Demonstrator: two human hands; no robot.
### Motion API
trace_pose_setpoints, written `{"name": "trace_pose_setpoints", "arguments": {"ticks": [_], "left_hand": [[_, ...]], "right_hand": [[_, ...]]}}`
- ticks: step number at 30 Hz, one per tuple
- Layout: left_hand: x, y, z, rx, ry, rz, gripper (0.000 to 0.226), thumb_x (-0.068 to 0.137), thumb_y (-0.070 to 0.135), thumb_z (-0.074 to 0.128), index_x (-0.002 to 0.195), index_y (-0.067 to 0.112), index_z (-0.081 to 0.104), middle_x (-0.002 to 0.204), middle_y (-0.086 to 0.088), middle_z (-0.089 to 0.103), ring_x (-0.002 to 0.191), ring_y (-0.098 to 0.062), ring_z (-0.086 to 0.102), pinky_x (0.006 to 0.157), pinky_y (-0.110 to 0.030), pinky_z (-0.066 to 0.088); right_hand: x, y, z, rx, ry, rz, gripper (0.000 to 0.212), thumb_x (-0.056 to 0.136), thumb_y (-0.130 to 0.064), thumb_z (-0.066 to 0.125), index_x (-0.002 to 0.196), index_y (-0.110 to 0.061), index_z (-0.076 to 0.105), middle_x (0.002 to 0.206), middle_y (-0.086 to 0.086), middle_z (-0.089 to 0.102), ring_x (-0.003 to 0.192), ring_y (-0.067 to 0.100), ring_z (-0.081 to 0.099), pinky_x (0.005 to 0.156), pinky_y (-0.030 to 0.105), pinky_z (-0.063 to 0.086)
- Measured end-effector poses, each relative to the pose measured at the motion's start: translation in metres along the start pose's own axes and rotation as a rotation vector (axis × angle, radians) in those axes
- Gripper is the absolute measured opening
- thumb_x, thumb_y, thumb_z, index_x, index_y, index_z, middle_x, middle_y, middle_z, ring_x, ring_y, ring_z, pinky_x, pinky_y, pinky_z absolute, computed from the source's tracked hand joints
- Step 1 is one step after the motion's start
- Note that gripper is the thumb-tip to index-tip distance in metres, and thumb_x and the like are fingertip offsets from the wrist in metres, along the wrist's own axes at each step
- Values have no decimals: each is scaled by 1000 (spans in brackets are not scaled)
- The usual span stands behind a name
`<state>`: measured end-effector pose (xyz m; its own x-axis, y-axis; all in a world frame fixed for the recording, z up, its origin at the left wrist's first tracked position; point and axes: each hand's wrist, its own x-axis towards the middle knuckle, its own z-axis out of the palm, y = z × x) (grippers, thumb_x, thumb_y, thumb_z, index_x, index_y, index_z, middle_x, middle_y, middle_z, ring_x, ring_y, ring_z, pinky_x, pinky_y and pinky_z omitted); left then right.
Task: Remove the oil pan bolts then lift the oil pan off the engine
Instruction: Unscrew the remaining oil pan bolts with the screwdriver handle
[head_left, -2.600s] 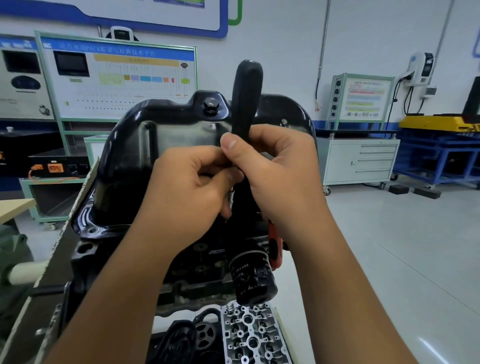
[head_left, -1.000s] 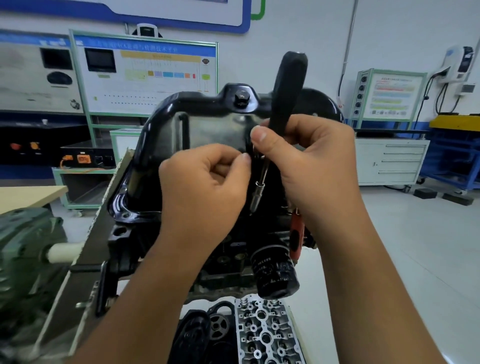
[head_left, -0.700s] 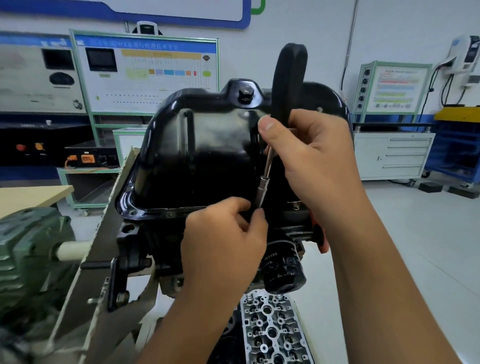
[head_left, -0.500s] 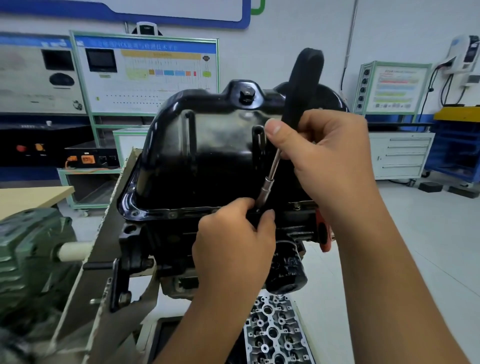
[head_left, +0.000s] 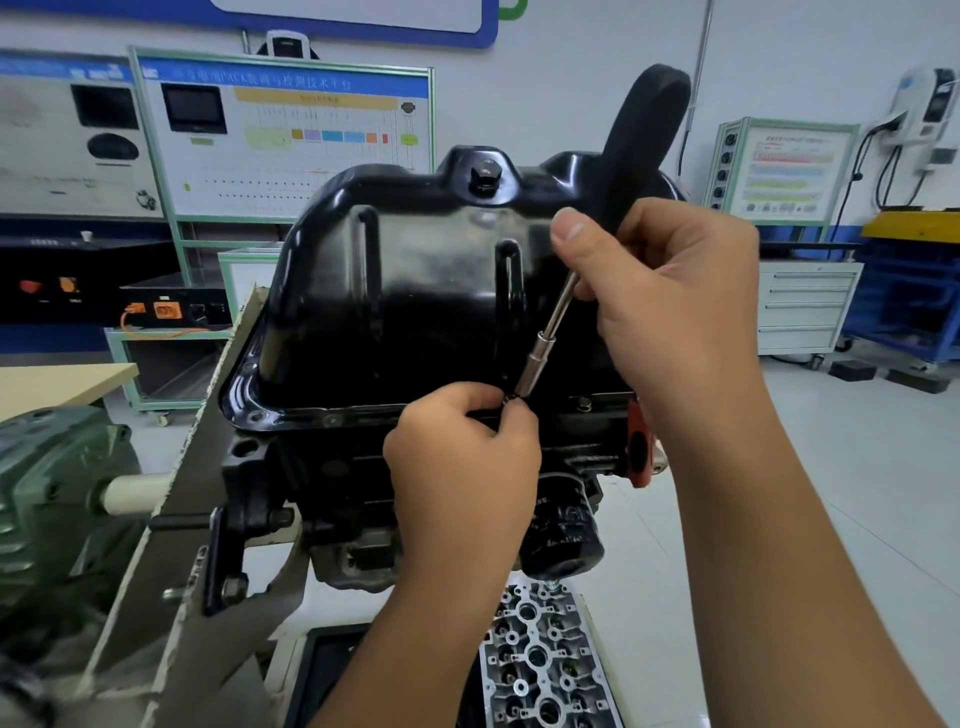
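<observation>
Oil pan (head_left: 415, 291), glossy black, seated on the upturned engine (head_left: 332, 483), flange down, drain plug (head_left: 483, 176) at top. Right hand (head_left: 670, 306) grips black-handled nut driver (head_left: 540, 353), shaft tilted down-left, socket tip at the near flange. Left hand (head_left: 462, 467) pinches at that tip with thumb and forefinger; whether a bolt is between them cannot be told. Oil filter (head_left: 563, 535) hangs below; cylinder head (head_left: 545, 660) lies underneath. Green motor (head_left: 57, 509) far left.
</observation>
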<state>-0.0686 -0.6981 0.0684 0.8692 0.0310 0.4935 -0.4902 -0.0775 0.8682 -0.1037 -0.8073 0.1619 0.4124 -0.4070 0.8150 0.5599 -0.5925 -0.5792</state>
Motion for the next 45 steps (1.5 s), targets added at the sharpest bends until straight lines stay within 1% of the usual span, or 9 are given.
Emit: {"name": "trace_pose_setpoints", "arguments": {"ticks": [7,10,15,17,20,22,32,40,45], "left_hand": [[-1,3,3,-34,-37,-3,16,96,21,68,82,28,62,52,-4,67,42,-18,64,53,-41,60],[-5,4,7,-75,-36,-11,13,99,19,65,87,25,62,53,-5,67,40,-17,64,47,-29,56],[-11,9,11,-164,-8,32,16,102,17,61,90,27,60,57,-7,67,41,-18,64,40,-15,46],[-12,13,11,-183,-2,58,14,103,18,59,93,27,59,62,-4,69,41,-18,63,39,-17,47],[-13,17,12,-240,-20,49,11,105,20,56,97,27,57,74,1,73,43,-18,66,42,-31,54],[-15,21,12,-313,-37,37,10,106,18,54,98,22,57,78,-1,73,48,-21,69,45,-33,57],[-12,36,10,-654,-23,-217,11,106,10,52,107,2,59,85,-16,74,64,-26,75,53,-29,58],[-10,45,2,-876,13,-390,8,105,9,54,103,3,59,84,-20,73,62,-25,72,52,-28,56],[-13,50,0,-966,40,-451,9,103,9,53,98,3,57,77,-21,70,57,-23,68,48,-27,52]], "right_hand": [[4,1,-8,-14,51,12,29,84,-25,79,70,-2,68,69,33,56,55,27,45,52,32,38],[6,3,-14,-54,79,20,23,78,-19,77,68,-1,67,65,28,56,54,28,47,52,36,42],[8,7,-22,-133,96,-9,20,78,-21,75,69,-3,68,64,24,59,62,42,54,55,45,50],[8,8,-24,-149,90,-11,21,78,-21,75,70,-4,68,63,22,58,63,42,54,56,45,50],[8,10,-25,-163,83,-13,23,78,-23,73,70,-2,66,64,23,58,64,42,54,58,48,50],[9,10,-27,-179,83,-18,24,78,-24,73,69,-3,65,64,23,59,65,42,55,58,49,50],[12,10,-34,-209,66,-14,29,77,-26,71,72,2,64,68,25,60,67,44,56,57,50,47],[13,9,-34,-244,67,-24,20,78,-22,69,68,-5,65,65,21,61,68,43,57,58,48,50],[12,7,-35,-269,65,-29,21,78,-20,69,68,-2,64,65,22,61,66,42,56,58,47,49]]}}
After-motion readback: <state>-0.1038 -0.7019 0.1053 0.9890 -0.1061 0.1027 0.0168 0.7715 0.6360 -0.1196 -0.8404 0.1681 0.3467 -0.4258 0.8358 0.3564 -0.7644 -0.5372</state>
